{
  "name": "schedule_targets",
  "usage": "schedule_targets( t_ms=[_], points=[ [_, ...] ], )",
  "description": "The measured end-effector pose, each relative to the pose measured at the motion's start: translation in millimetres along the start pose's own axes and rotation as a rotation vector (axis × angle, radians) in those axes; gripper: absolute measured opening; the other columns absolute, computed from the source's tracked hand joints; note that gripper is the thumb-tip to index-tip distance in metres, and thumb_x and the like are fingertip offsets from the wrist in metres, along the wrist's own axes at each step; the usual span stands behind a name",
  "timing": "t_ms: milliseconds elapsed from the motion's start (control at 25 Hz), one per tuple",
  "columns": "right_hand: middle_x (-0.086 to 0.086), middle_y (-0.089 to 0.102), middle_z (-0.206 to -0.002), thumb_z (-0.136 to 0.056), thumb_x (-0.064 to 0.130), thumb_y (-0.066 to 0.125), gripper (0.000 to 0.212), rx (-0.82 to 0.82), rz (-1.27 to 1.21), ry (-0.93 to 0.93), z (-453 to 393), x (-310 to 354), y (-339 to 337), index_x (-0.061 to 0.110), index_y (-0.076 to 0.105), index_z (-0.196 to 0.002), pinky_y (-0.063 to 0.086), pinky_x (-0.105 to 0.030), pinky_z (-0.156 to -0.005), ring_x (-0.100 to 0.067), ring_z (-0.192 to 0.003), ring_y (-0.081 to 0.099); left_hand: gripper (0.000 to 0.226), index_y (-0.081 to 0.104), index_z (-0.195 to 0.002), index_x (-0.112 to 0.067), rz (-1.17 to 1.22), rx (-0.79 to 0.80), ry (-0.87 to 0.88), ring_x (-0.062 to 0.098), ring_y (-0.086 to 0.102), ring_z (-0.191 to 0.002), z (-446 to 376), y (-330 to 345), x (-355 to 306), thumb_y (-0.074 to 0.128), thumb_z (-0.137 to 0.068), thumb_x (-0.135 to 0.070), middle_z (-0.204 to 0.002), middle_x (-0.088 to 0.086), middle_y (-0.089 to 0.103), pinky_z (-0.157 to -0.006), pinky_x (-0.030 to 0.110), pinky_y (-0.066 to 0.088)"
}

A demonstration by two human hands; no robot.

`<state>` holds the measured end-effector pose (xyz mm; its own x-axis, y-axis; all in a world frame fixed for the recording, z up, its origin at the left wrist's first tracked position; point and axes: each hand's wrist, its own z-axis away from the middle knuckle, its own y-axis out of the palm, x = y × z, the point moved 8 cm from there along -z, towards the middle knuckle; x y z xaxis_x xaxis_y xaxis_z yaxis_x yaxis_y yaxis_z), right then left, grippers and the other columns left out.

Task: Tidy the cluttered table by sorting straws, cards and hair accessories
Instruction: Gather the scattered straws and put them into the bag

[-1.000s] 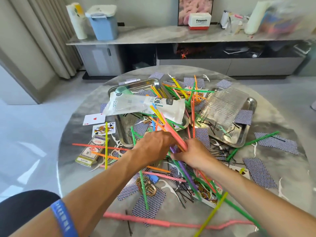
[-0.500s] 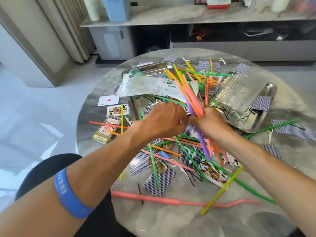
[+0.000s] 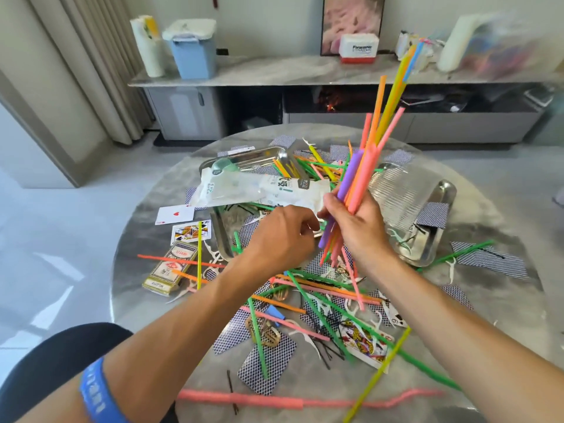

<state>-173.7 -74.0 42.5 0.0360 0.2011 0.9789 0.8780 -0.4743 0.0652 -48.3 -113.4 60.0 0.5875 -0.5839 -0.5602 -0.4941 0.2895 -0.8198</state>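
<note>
Behind the round grey worktop (image 3: pixel 152 239), on a long marble sideboard (image 3: pixel 274 71), a white-and-red box (image 3: pixel 358 48) reads "Panasonic", and left of the worktop's middle a gold card box (image 3: pixel 171 268) bears print too small to read. Above the worktop's middle the right hand (image 3: pixel 351 221) grips a bundle of straws (image 3: pixel 366 166), purple, orange, pink and yellow-green, tilted up and fanning out, while the left hand (image 3: pixel 280 236), just beside it, has loosely curled fingers and whether it holds anything I cannot tell. More straws, blue-backed cards (image 3: pixel 268 364), black hairpins (image 3: pixel 328 351) and two steel trays (image 3: pixel 442 203) crowd the worktop.
</note>
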Motion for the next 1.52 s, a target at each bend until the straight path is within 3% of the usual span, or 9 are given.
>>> schedule_targets(
  t_ms=[160, 320, 480, 760, 880, 1040, 1120, 1280, 1520],
  points=[
    [-0.009, 0.057, -0.073, -0.083, -0.001, 0.073, 0.016, -0.065, 0.068, 0.028, -4.8, -20.1, -2.3, 0.0, 0.057, -0.083, 0.052, -0.033, -0.07, -0.023, -0.071, 0.058, 0.031, 0.075, -0.1, -0.021, -0.014, -0.001, -0.06, 0.021, 0.066, -0.09, -4.7, -1.0, 14.4, 0.054, -0.08, -0.009, -0.093, -0.002, 0.074, -0.078, 0.037, 0.054],
    [0.002, 0.056, -0.061, -0.09, 0.014, 0.069, 0.012, -0.076, 0.027, -0.024, -6.6, -13.6, 0.0, 0.018, 0.062, -0.081, 0.05, -0.022, -0.057, -0.015, -0.057, 0.057, 0.027, 0.074, -0.097, -0.023, -0.014, -0.013, -0.054, 0.022, 0.066, -0.089, -6.4, 5.3, 14.7, 0.055, -0.08, -0.012, -0.092, -0.001, 0.074, -0.077, 0.036, 0.053],
    [0.002, 0.053, -0.05, -0.087, 0.038, 0.07, 0.02, -0.11, -0.008, -0.089, -18.9, 1.8, -3.6, 0.027, 0.063, -0.072, 0.048, -0.028, -0.053, -0.015, -0.048, 0.055, 0.024, 0.074, -0.096, -0.02, -0.016, -0.029, -0.031, 0.022, 0.067, -0.087, -8.7, 9.9, 12.2, 0.057, -0.08, -0.015, -0.092, -0.001, 0.074, -0.077, 0.036, 0.053],
    [-0.002, 0.061, -0.054, -0.094, 0.017, 0.067, 0.028, -0.076, -0.001, 0.001, -13.5, -22.2, -4.1, 0.013, 0.06, -0.066, 0.051, -0.022, -0.055, -0.016, -0.054, 0.062, 0.025, 0.075, -0.093, -0.02, -0.013, -0.013, -0.042, 0.026, 0.066, -0.081, -5.3, 14.2, 15.4, 0.053, -0.082, -0.013, -0.089, 0.004, 0.074, -0.073, 0.038, 0.054],
    [-0.001, 0.052, -0.054, -0.097, 0.011, 0.06, 0.02, -0.208, -0.221, 0.104, -24.8, -13.0, -19.5, 0.013, 0.057, -0.077, 0.05, -0.03, -0.053, -0.022, -0.051, 0.054, 0.029, 0.075, -0.091, -0.021, -0.082, 0.026, 0.027, 0.025, 0.066, -0.077, -3.7, 24.8, 5.4, 0.048, -0.082, -0.015, -0.088, 0.001, 0.074, -0.069, 0.037, 0.055],
    [0.002, 0.047, -0.049, -0.089, 0.023, 0.072, 0.03, -0.422, -0.491, 0.229, -36.3, -1.1, -57.4, 0.016, 0.051, -0.069, 0.047, -0.027, -0.048, -0.014, -0.043, 0.048, 0.032, 0.069, -0.111, -0.019, -0.192, -0.123, 0.075, 0.026, 0.066, -0.099, -49.8, 3.3, 3.5, 0.051, -0.086, -0.011, -0.109, 0.003, 0.072, -0.076, 0.035, 0.053],
    [0.004, 0.042, -0.048, -0.089, 0.036, 0.071, 0.037, -0.511, -0.501, 0.289, -36.5, -5.2, -71.5, 0.018, 0.048, -0.066, 0.044, -0.025, -0.047, -0.012, -0.04, 0.044, 0.048, 0.058, -0.129, -0.018, -0.363, -0.037, 0.127, 0.028, 0.055, -0.117, -83.2, 8.5, 4.2, 0.057, -0.082, -0.009, -0.128, 0.006, 0.062, -0.088, 0.037, 0.046],
    [0.002, 0.041, -0.052, -0.094, 0.047, 0.061, 0.042, -0.586, -0.528, 0.329, -43.9, -12.9, -88.4, 0.018, 0.045, -0.069, 0.046, -0.025, -0.05, -0.014, -0.041, 0.044, 0.129, -0.005, -0.156, -0.022, -0.806, 0.426, 0.115, 0.034, 0.015, -0.147, -119.7, 63.3, 28.6, 0.085, -0.066, -0.039, -0.16, 0.013, 0.013, -0.113, 0.067, 0.013],
    [0.001, 0.049, -0.05, -0.095, 0.047, 0.059, 0.044, -0.572, -0.596, 0.273, -49.0, -3.8, -96.3, 0.016, 0.048, -0.066, 0.05, -0.026, -0.052, -0.015, -0.045, 0.051, 0.133, -0.013, -0.155, -0.022, -0.623, 0.39, 0.096, 0.035, 0.042, -0.133, -143.6, 79.2, 23.3, 0.083, -0.068, -0.047, -0.132, 0.01, 0.051, -0.112, 0.071, 0.009]
  ],
)
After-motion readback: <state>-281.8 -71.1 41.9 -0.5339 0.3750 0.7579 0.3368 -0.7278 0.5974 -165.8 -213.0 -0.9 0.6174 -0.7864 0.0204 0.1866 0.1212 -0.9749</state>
